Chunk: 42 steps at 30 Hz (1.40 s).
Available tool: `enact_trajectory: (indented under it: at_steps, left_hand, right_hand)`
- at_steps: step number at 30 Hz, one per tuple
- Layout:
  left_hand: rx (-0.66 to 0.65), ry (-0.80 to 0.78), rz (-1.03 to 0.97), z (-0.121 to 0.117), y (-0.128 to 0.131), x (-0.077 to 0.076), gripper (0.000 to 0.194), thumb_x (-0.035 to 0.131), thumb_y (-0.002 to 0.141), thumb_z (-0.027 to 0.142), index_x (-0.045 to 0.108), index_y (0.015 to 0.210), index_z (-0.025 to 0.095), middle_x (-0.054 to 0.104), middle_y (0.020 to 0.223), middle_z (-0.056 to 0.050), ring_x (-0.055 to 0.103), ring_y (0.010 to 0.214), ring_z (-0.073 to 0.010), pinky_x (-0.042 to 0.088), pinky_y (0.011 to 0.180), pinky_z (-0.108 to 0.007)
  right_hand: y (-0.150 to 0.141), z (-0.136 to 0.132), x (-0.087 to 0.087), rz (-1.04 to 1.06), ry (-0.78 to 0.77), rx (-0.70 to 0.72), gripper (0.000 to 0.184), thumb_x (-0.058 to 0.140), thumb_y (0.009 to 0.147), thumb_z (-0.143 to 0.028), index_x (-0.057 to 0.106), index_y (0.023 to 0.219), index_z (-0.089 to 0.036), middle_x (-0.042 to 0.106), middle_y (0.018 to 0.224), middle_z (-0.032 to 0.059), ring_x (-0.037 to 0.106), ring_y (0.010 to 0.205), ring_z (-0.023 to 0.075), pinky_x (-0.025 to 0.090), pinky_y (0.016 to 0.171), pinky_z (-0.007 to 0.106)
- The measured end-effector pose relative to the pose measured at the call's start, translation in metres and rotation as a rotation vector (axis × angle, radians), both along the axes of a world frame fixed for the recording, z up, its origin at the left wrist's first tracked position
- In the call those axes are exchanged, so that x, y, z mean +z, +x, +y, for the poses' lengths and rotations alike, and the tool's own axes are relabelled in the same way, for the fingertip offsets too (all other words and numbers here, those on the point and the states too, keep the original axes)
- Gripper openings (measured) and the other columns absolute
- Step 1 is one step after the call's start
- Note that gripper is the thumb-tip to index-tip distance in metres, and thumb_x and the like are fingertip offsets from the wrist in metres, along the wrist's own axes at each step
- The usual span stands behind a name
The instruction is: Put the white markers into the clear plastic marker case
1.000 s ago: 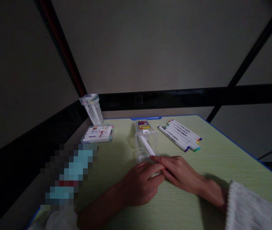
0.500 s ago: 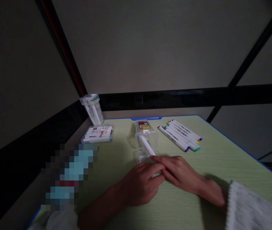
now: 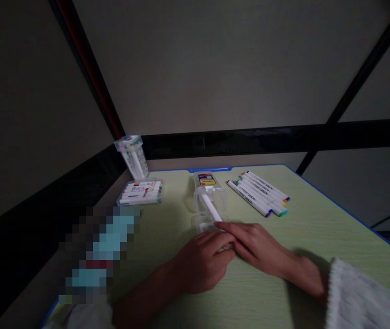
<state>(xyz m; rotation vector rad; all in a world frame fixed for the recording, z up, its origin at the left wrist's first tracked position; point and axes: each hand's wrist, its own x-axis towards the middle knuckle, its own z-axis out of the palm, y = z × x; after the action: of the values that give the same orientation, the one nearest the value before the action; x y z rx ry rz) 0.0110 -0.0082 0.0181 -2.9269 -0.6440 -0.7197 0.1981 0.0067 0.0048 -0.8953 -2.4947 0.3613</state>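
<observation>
- A plain wall [image 3: 215,68] with dark strips fills the upper frame; below it spreads a pale green tabletop [image 3: 160,237] edged in blue.
- At centre, a white marker [image 3: 212,209] slants towards a clear box [image 3: 221,201]; its far end overlaps the box's near, open-looking end, though whether it is inside cannot be told.
- The hands meet at lower centre: the right hand [image 3: 258,247] pinches the marker, while the left hand [image 3: 203,262] curls against those fingers, its own grip hidden.
- Hardly anything differs from a second ago: the hands keep their pose, and the marker seems no farther in or out.
- Loose markers [image 3: 259,192] lie right of centre.
- At left stand an upright container [image 3: 135,160], a flat marker case [image 3: 141,192] and a pixelated blue object [image 3: 109,242].
</observation>
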Motion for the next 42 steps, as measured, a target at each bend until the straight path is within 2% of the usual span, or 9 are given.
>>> enact_trajectory:
  at_steps: [6, 12, 21, 42]
  left_hand:
    - [0.011, -0.002, 0.003, -0.0003, 0.0009, 0.0, 0.017, 0.041, 0.079, 0.009, 0.056, 0.082, 0.014, 0.059, 0.103, -0.008, 0.055, 0.093, -0.0171, 0.047, 0.085, -0.029]
    - [0.002, 0.0, -0.015, 0.0, 0.0005, 0.0012, 0.015, 0.043, 0.077, 0.008, 0.057, 0.08, 0.013, 0.059, 0.101, -0.008, 0.056, 0.092, -0.0172, 0.047, 0.086, -0.028]
    - [-0.007, -0.008, -0.025, 0.0004, 0.0007, -0.0001, 0.019, 0.037, 0.08, 0.008, 0.056, 0.081, 0.014, 0.058, 0.102, -0.008, 0.054, 0.094, -0.0174, 0.047, 0.085, -0.029]
    - [-0.019, -0.021, -0.038, 0.0004, 0.0015, 0.001, 0.016, 0.042, 0.078, 0.007, 0.057, 0.08, 0.012, 0.059, 0.103, -0.009, 0.055, 0.094, -0.0181, 0.046, 0.087, -0.029]
  right_hand:
    - [0.0004, 0.0001, 0.0012, -0.001, -0.017, 0.006, 0.038, 0.036, 0.087, -0.015, 0.04, 0.125, -0.017, 0.062, 0.106, 0.0107, 0.061, 0.093, 0.0207, 0.049, 0.077, 0.035]
    - [0.0001, -0.0003, 0.0008, 0.011, -0.016, 0.009, 0.037, 0.036, 0.087, -0.015, 0.042, 0.124, -0.016, 0.063, 0.104, 0.011, 0.062, 0.091, 0.0207, 0.05, 0.076, 0.035]
    - [0.0003, -0.0005, 0.0023, 0.005, -0.017, 0.016, 0.038, 0.035, 0.087, -0.014, 0.04, 0.125, -0.017, 0.063, 0.105, 0.0109, 0.061, 0.091, 0.0209, 0.05, 0.076, 0.036]
    - [0.0, -0.0011, 0.0031, 0.02, -0.027, 0.014, 0.04, 0.037, 0.086, -0.012, 0.04, 0.125, -0.018, 0.063, 0.106, 0.0095, 0.061, 0.091, 0.0195, 0.05, 0.077, 0.033]
